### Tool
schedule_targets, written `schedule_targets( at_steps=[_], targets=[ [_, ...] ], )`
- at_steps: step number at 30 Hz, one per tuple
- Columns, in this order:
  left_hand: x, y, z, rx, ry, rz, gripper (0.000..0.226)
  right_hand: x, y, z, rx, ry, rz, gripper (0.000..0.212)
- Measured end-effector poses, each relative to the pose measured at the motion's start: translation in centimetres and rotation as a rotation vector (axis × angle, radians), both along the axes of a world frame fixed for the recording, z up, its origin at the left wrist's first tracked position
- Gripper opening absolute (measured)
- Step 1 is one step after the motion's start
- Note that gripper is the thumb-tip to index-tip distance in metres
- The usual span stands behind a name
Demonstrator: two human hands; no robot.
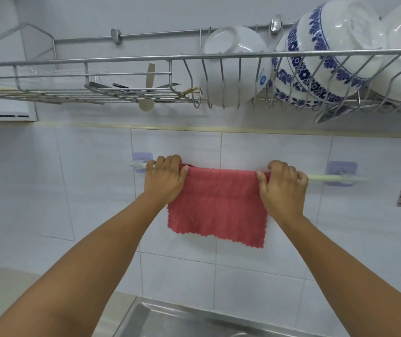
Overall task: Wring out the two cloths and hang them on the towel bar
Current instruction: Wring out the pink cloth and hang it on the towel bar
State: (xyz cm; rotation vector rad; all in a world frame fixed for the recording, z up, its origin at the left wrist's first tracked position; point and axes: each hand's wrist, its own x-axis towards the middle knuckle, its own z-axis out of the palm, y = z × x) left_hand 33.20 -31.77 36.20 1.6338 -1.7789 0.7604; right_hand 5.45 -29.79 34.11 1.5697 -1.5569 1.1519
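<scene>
Hands [164, 176] [282, 182] gripping red cloth [219, 205] corners on towel bar [323, 177].

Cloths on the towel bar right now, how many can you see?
1. A red cloth hangs over the towel bar, with the left hand and right hand gripping its top corners. The second cloth is out of view.

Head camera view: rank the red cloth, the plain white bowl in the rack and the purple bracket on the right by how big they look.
1. red cloth
2. plain white bowl, not far behind
3. purple bracket
</scene>
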Motion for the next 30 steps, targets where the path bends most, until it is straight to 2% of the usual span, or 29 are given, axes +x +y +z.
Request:
schedule_targets(
  at_steps=[5, 8, 11, 14, 17, 22, 25, 28, 30],
  targets=[
    [0.2, 0.0, 0.1, 0.029, -0.032, 0.024, 0.041, 0.0, 0.2, 0.3, 0.02, 0.008, -0.025, 0.03],
    [0.2, 0.2, 0.3, -0.002, 0.01, 0.044, 0.042, 0.0, 0.2, 0.3, 0.032, -0.026, -0.009, 0.034],
    [0.1, 0.7, 0.2, -0.06, 0.116, -0.015, 0.038, -0.1, 0.3, 0.4, 0.056, -0.025, 0.017, 0.039],
    [0.1, 1.7, -0.8, -0.087, 0.07, -0.134, 0.032, -0.4, 0.5, 0.7, 0.043, -0.063, 0.083, 0.037],
    [-0.1, 2.2, -1.5, -0.038, 0.059, -0.173, 0.035, -0.5, 0.7, 1.2, 0.076, -0.048, 0.057, 0.034],
    [0.2, 2.1, -0.9, 0.073, 0.164, -0.163, 0.043, -0.1, 0.9, 1.4, 0.127, -0.075, 0.037, 0.042],
    [0.8, 2.3, -0.5, 0.081, 0.247, -0.205, 0.04, -0.1, 1.3, 1.1, 0.127, -0.113, 0.137, 0.037],
    [0.9, 2.9, -1.4, -0.014, 0.156, -0.198, 0.035, -0.1, 1.9, 1.0, 0.143, -0.128, 0.266, 0.033],
    [0.9, 3.2, -2.2, -0.007, 0.136, -0.177, 0.038, -0.2, 2.1, 0.9, 0.192, -0.078, 0.263, 0.037]
  ],
)
